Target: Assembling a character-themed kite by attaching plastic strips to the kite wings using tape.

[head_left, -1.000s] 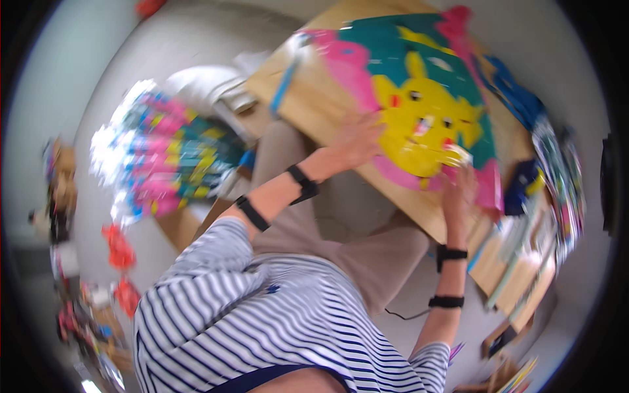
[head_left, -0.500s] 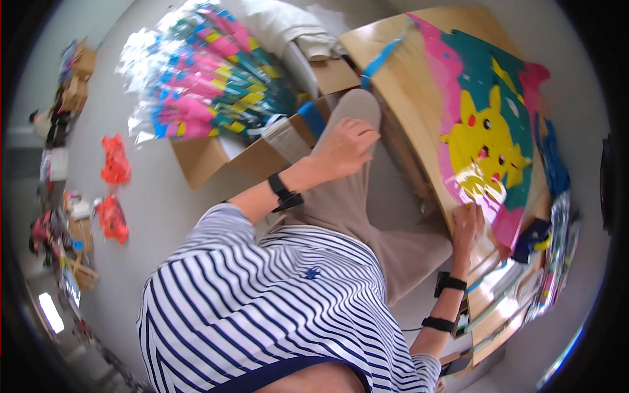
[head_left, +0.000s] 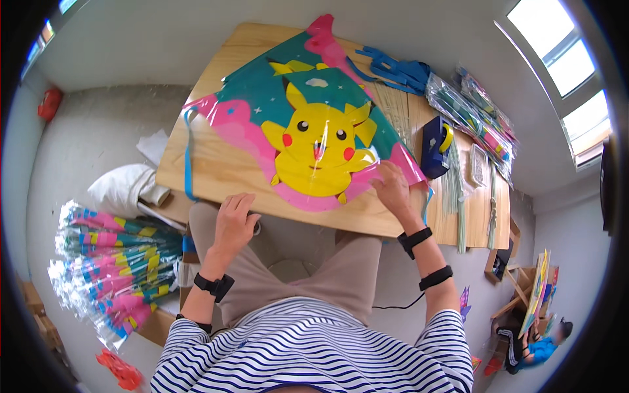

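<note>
A triangular plastic kite (head_left: 259,134), green and pink with a yellow cartoon character, lies spread on the wooden table (head_left: 229,56) in front of me. At its lower right edge is my right hand (head_left: 394,191), fingers bent and closed on the sheet's border. My left hand (head_left: 234,223) is open and holds nothing, thumb apart from the fingers, above my thigh by the table's front edge. A blue ribbon (head_left: 189,157) hangs from the kite's left corner over that edge.
Right of the kite are a dark blue tape dispenser (head_left: 435,147), thin pale rods (head_left: 451,190), a small clear tray (head_left: 478,165) and packaged kites (head_left: 468,118). Blue straps (head_left: 396,71) lie behind. Bundled packaged kites (head_left: 118,262) stand left. Another person (head_left: 540,347) is at far right.
My view has swung right, bringing the table in front of me. My left hand has gone from above my knee to near the table edge, its fingers now straighter. My right hand remains at the kite's border.
</note>
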Demonstrator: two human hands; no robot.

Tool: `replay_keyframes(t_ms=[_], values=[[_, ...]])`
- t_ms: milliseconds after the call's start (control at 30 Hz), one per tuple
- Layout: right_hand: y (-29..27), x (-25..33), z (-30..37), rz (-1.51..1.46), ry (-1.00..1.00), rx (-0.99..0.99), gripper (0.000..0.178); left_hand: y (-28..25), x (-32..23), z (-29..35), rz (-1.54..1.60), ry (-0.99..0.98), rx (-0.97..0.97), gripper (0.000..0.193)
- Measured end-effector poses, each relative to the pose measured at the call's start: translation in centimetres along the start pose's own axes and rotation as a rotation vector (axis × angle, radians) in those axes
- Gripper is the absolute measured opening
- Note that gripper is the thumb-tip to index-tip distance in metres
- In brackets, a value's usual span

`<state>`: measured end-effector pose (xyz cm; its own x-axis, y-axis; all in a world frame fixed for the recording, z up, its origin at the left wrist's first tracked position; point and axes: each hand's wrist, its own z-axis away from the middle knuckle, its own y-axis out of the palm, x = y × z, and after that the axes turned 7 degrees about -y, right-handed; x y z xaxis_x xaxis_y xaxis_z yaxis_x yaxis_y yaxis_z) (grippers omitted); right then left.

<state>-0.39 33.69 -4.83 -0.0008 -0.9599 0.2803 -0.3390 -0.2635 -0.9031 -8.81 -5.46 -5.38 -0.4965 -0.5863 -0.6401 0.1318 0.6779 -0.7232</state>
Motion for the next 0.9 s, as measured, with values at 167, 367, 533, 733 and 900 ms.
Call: replay_keyframes(t_ms=[167,367,533,733,900], values=[[-3.3,-7.4,-8.0,-0.177,0.15,-0.056,0.033,3.2,1.1,-5.1,-0.035,-0.034,0.035,0.039],[-0.8,-18.4,-18.8,-0.14,0.265,-0.056,0.03,5.9,4.3,-7.6,-0.122,0.001,0.061,0.042],[4.1,-26.6,-25.8,0.028,0.25,-0.056,0.03,6.3,4.9,-7.5,-0.25,-0.04,0.09,0.043],[4.9,-43.1,-26.3,0.326,0.209,0.048,0.028,7.5,4.7,-8.2,-0.255,0.004,0.075,0.041],[4.2,-44.2,-26.5,0.331,0.228,0.016,0.028,7.1,5.1,-7.7,-0.273,-0.035,0.092,0.04]])
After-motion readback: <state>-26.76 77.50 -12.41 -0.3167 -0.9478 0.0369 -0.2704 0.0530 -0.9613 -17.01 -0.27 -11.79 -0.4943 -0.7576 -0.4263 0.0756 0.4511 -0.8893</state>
